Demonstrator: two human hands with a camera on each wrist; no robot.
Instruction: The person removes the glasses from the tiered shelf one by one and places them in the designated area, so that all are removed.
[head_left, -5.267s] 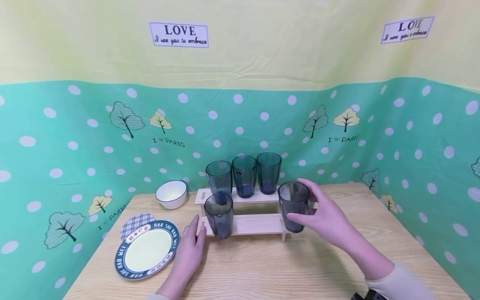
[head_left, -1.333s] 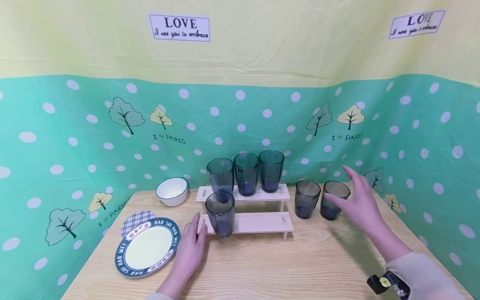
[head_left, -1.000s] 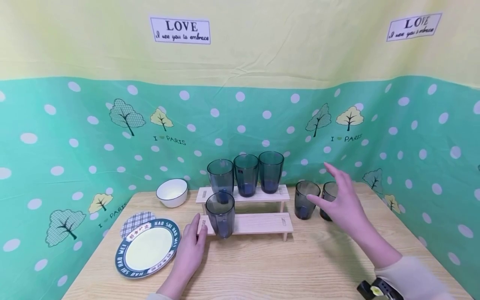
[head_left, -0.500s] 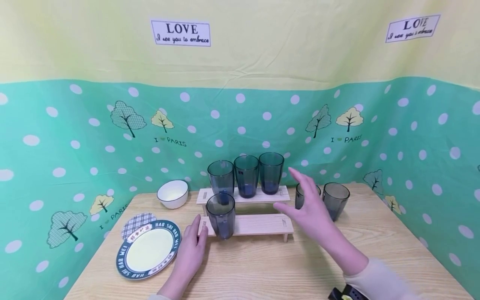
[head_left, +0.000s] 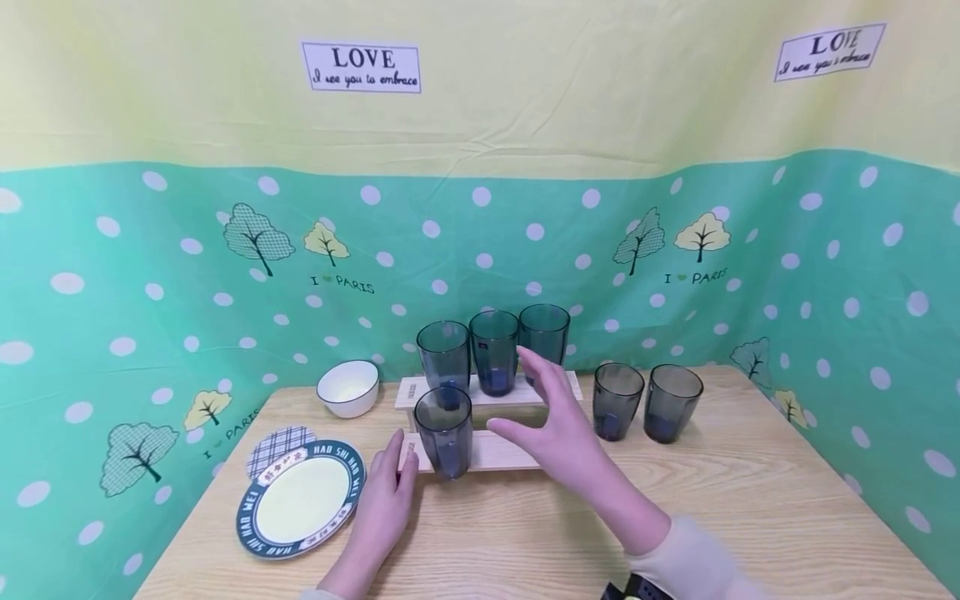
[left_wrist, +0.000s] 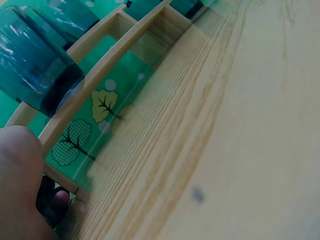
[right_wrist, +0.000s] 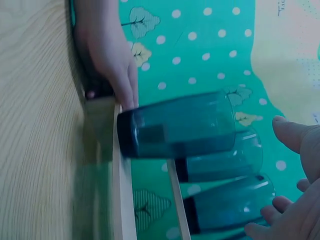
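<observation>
A two-tier wooden rack stands mid-table, three smoky blue drinking glasses upright along its upper shelf. On the left part of the lower shelf stands another glass. My left hand holds the lower shelf's left end, thumb and fingers around it, as the right wrist view also shows. My right hand, fingers spread and thumb apart, hovers in front of the rack's right side with nothing in it. It faces the lower glass, a gap between them, and partly covers the upper right glass.
Two more glasses, one a left glass and one a right glass, stand on the table right of the rack. At left are a white bowl, a blue-rimmed plate and a checked round mat. Printed cloth hangs behind.
Earlier the right hand held a glass at the lower shelf's right end; that glass now stands on the table at right. The emptied hand has since moved left. The left hand stays put.
</observation>
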